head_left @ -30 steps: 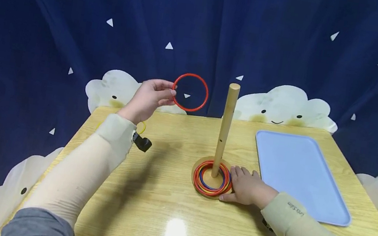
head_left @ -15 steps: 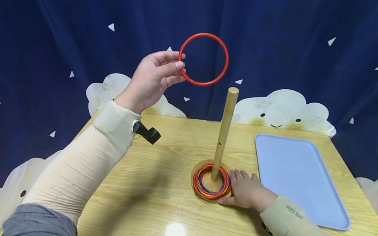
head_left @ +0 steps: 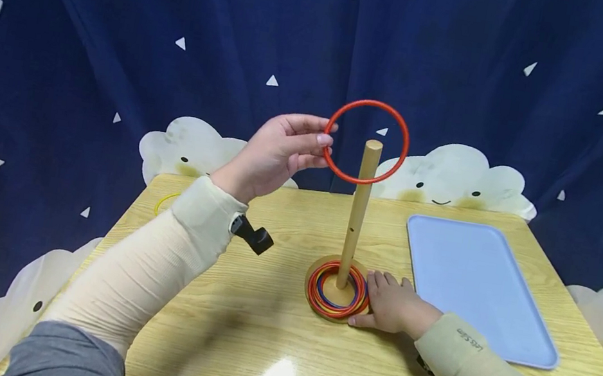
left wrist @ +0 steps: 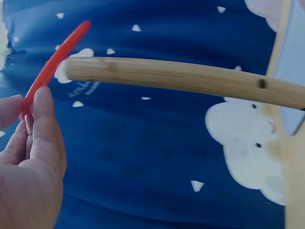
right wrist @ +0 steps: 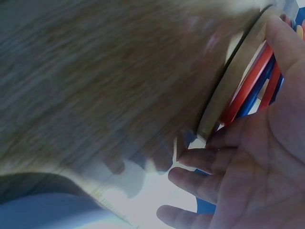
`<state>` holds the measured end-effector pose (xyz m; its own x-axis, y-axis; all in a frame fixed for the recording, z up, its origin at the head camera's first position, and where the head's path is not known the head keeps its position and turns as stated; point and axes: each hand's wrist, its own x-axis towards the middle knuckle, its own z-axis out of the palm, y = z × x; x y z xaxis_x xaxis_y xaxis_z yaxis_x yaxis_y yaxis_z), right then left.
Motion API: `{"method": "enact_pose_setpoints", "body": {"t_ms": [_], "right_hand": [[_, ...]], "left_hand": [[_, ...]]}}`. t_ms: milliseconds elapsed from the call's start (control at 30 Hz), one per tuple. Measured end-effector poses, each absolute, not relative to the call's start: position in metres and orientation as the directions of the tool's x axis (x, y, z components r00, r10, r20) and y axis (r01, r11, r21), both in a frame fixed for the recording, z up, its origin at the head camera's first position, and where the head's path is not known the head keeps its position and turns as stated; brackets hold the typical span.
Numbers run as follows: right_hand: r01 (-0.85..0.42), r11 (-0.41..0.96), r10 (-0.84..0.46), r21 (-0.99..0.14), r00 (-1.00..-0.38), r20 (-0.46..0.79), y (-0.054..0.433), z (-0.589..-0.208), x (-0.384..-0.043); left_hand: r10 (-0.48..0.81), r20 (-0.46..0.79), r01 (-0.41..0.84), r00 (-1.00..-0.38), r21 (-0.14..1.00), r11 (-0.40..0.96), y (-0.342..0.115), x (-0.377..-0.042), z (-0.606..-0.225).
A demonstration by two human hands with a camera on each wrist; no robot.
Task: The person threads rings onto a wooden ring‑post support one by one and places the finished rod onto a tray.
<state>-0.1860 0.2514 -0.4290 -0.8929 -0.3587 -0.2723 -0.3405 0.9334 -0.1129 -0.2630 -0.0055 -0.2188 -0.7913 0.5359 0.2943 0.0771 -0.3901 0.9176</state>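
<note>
Between thumb and fingers, my left hand (head_left: 277, 152) pinches the left edge of a thin red ring (head_left: 372, 103). The ring is held up by the top of a wooden post (head_left: 358, 216); in the head view its lower edge crosses in front of the post. In the left wrist view the ring (left wrist: 52, 64) is beside the post's tip, tilted. Around the post's foot, several red, yellow and blue rings (head_left: 314, 297) lie on the round wooden base (head_left: 340, 296). My right hand (head_left: 392, 302) rests on the table, thumb and forefinger spread along the base's right edge (right wrist: 233, 78).
A light blue tray (head_left: 475, 279) lies on the wooden table (head_left: 231, 346) behind my right forearm. At the table's far left a yellow ring (head_left: 162, 200) is partly hidden by my left arm. A dark blue curtain (head_left: 122, 57) hangs behind the table.
My left hand has lifted the red ring, carried it right and then lowered it somewhat beside the post's top. The yellow ring shows more. My right hand has stayed at the base.
</note>
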Motion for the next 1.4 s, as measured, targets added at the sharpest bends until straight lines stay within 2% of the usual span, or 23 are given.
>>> {"method": "enact_pose_setpoints", "body": {"t_ms": [433, 667, 1033, 1400], "right_hand": [[-0.328, 0.938, -0.348, -0.117, -0.894, -0.281, 0.251, -0.428, -0.185], [-0.333, 0.936, -0.352, -0.114, -0.893, -0.281, 0.251, -0.431, -0.187], [-0.338, 0.934, -0.356, -0.113, -0.886, -0.297, 0.252, -0.432, -0.188], [-0.331, 0.935, -0.355, -0.129, -0.89, -0.286, 0.253, -0.434, -0.188]], "left_hand": [[0.573, 0.089, -0.034, -0.815, 0.979, -0.2, 0.005, -0.278, -0.282], [0.565, -0.059, -0.103, -0.823, 0.994, -0.047, 0.005, -0.284, -0.333], [0.569, -0.201, -0.172, -0.797, 0.98, 0.105, 0.001, -0.284, -0.391], [0.612, -0.269, -0.209, -0.744, 0.963, 0.169, 0.004, -0.277, -0.419]]}}
